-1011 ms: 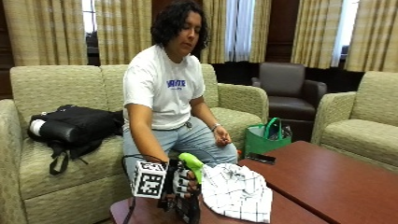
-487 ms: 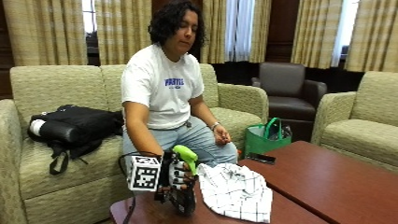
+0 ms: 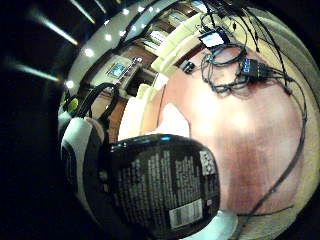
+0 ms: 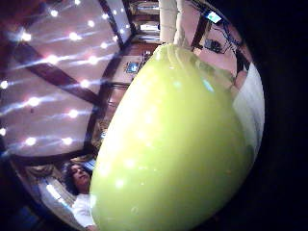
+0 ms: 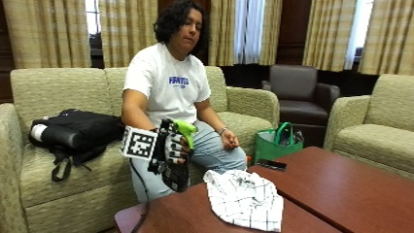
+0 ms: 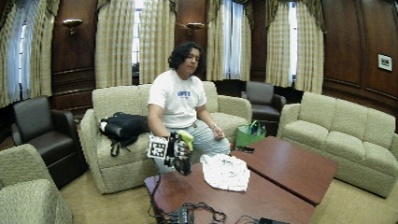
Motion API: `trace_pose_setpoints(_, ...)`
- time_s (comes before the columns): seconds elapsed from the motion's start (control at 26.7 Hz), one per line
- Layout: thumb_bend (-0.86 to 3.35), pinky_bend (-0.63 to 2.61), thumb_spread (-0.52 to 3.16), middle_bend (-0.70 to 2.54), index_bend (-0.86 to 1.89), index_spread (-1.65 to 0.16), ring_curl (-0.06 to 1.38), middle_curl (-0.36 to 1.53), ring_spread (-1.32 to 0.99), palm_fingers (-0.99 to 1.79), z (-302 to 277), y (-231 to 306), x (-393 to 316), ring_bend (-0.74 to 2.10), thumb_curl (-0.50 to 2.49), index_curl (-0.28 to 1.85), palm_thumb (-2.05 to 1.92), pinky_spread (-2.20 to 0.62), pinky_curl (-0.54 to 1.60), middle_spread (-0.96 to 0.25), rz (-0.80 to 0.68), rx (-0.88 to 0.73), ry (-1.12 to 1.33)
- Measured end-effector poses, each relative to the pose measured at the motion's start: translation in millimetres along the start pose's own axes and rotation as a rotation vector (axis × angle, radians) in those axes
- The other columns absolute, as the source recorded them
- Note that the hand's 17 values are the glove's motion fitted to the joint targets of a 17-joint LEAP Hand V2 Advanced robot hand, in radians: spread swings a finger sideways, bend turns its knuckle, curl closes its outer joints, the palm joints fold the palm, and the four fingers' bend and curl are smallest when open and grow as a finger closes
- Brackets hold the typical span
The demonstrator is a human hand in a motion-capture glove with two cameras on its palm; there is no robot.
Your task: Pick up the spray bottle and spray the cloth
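Outside view, right hand (image 5: 169,154) gripping spray bottle (image 5: 177,171), fingers partly hidden

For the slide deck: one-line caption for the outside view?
Gloved right hand holds the spray bottle lifted beside the checked cloth on the table.

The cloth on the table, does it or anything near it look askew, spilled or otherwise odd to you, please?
Nothing looks spilled or damaged. The white checked cloth lies crumpled in a heap rather than spread flat on the brown table. The gloved right hand holds the spray bottle raised above the table beside the cloth, green nozzle uppermost.
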State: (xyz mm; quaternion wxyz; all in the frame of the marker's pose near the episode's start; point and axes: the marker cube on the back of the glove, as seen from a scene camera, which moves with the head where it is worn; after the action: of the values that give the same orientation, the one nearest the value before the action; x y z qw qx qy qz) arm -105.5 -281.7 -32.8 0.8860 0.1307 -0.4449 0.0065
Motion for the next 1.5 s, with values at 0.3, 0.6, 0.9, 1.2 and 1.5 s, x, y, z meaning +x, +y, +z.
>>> trace_pose_setpoints(0.3,-0.02,0.42,0.17,0.69,0.46,-0.25,0.50,0.57,-0.18,1.37,-2.8,-11.2,-78.3,0.70,0.74,0.54,0.97,-0.28,0.41,-0.15,-0.034,-0.249,0.187)
trace_pose_setpoints(0.6,-0.02,0.43,0.15,0.70,0.46,-0.25,0.50,0.57,-0.18,1.36,55.0,-0.4,-113.7,0.71,0.75,0.57,0.97,-0.28,0.42,-0.15,0.079,-0.669,0.478)
trace_pose_setpoints(0.9,-0.02,0.43,0.14,0.70,0.44,-0.25,0.50,0.57,-0.18,1.36,130.8,9.5,-90.3,0.71,0.76,0.58,0.96,-0.29,0.42,-0.15,0.379,-1.034,0.845)
trace_pose_setpoints(1.2,-0.03,0.43,0.14,0.70,0.44,-0.25,0.50,0.57,-0.18,1.35,183.7,23.8,-11.1,0.71,0.78,0.59,0.96,-0.28,0.41,-0.15,0.546,-1.163,1.075)
trace_pose_setpoints(1.5,-0.03,0.42,0.15,0.71,0.42,-0.26,0.50,0.57,-0.18,1.35,212.2,47.0,45.4,0.71,0.78,0.60,0.96,-0.28,0.41,-0.15,0.677,-1.203,1.148)
